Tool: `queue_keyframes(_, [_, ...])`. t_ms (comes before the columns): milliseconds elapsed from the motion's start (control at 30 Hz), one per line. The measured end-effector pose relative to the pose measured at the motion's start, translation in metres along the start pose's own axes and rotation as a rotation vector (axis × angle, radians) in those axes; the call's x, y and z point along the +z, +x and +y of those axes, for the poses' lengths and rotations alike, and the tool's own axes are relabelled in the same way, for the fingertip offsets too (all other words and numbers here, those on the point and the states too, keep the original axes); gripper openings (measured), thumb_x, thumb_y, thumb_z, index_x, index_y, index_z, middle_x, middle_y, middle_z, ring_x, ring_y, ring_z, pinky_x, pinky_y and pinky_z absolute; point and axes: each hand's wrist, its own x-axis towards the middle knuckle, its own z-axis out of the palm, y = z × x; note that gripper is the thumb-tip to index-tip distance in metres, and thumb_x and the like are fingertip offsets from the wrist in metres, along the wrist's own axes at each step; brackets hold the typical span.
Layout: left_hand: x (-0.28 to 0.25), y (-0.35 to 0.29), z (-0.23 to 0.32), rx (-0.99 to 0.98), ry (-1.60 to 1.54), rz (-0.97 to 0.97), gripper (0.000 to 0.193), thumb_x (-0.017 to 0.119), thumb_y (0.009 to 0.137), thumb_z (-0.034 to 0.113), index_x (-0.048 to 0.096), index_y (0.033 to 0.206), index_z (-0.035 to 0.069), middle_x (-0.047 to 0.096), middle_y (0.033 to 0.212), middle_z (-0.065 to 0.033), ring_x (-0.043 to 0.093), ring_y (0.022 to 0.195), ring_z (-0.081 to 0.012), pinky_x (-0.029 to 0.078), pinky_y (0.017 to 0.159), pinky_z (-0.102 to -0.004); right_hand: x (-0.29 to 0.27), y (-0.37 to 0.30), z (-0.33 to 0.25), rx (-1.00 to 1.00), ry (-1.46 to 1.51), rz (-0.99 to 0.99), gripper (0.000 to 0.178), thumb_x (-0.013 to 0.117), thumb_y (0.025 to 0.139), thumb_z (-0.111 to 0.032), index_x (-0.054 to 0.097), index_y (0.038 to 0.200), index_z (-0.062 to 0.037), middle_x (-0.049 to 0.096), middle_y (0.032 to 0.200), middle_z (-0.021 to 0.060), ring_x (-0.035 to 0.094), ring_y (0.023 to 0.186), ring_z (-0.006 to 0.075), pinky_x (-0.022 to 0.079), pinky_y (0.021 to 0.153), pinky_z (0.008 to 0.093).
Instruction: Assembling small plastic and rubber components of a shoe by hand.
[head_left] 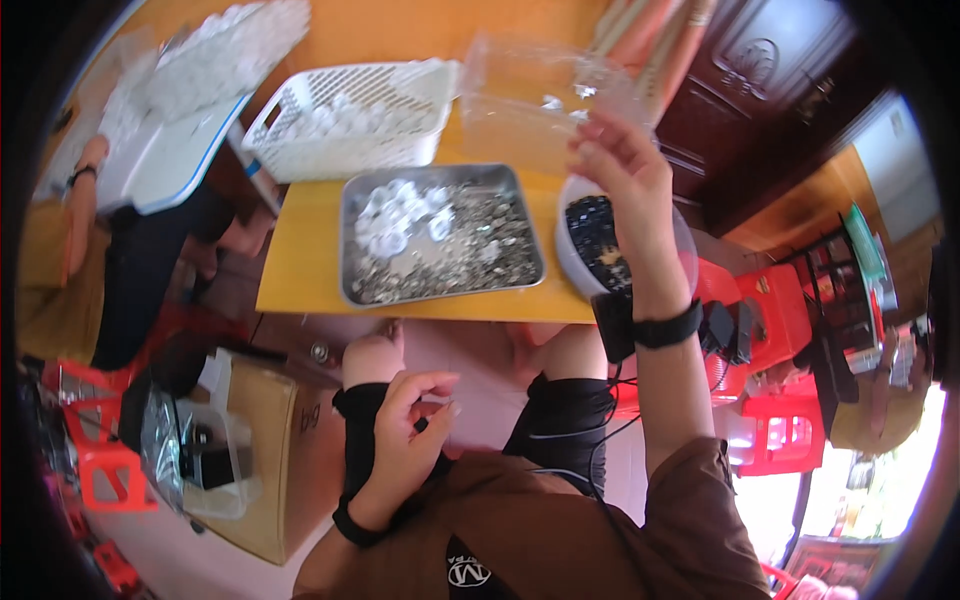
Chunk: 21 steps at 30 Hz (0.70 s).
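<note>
Over the far right corner of the yellow table (pixel 300 265), the right hand (pixel 632 182) is up by the clear box (pixel 510 105), thumb and fingers bent close together; whether anything small sits between those tips, I cannot tell. A few shiny bits (pixel 552 102) show in that box.

Now to the clear pieces (pixel 405 212): a heap of them lies at the far left corner of the metal tray (pixel 470 177), which sits toward the table's front edge, with dark grit (pixel 485 245) spread across the rest. They look light, smooth and fairly stiff, likely slippery, perhaps easily scratched; a fingertip pinch on the rim of one piece seems the sound grip. The box looks thin-walled and apt to flex, so it's best taken by its upper edge.

And the pose: right forearm (pixel 672 400) stretched forward, wrist above the near side of the pale tub (pixel 688 250) at the table's right edge, palm turned inward. The left hand (pixel 398 445) hangs over the lap, short of the front edge, fingers loosely curled, thumb and forefinger apart; a dark patch shows between them, and I can't tell if that's something held or just the shorts behind.
</note>
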Motion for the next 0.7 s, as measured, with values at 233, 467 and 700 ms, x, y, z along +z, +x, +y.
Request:
queue_keyframes(233, [-0.012, -0.003, 0.001, -0.053, -0.035, -0.101, 0.021, 0.054, 0.084, -0.009, 0.06, 0.103, -0.003, 0.058, 0.092, -0.0052, 0.058, 0.088, -0.0119, 0.047, 0.081, -0.0245, 0.031, -0.06, 0.047, -0.097, -0.89, -0.594, 0.019, 0.066, 0.075, -0.007, 0.069, 0.094, -0.0046, 0.067, 0.091, 0.0121, 0.066, 0.082, 0.0248, 0.052, 0.073, 0.033])
queue_keyframes(467, [-0.021, -0.001, -0.001, -0.081, -0.145, -0.094, 0.019, 0.058, 0.086, -0.005, 0.06, 0.105, -0.003, 0.06, 0.095, -0.0061, 0.058, 0.089, -0.0112, 0.047, 0.081, -0.025, 0.045, -0.047, 0.062, -0.199, -1.165, -0.741, 0.019, 0.063, 0.075, -0.009, 0.069, 0.093, -0.0063, 0.065, 0.095, 0.0143, 0.063, 0.089, 0.0321, 0.05, 0.078, 0.0401])
queue_keyframes(700, [-0.028, 0.0, -0.001, -0.113, -0.097, -0.077, 0.019, 0.065, 0.085, 0.001, 0.061, 0.104, -0.002, 0.06, 0.095, -0.0046, 0.057, 0.086, -0.0092, 0.046, 0.078, -0.0232, 0.086, -0.036, 0.098, -0.266, -1.178, -0.696, 0.026, 0.059, 0.076, -0.008, 0.066, 0.101, -0.0107, 0.063, 0.099, 0.0118, 0.062, 0.091, 0.0315, 0.05, 0.079, 0.042])
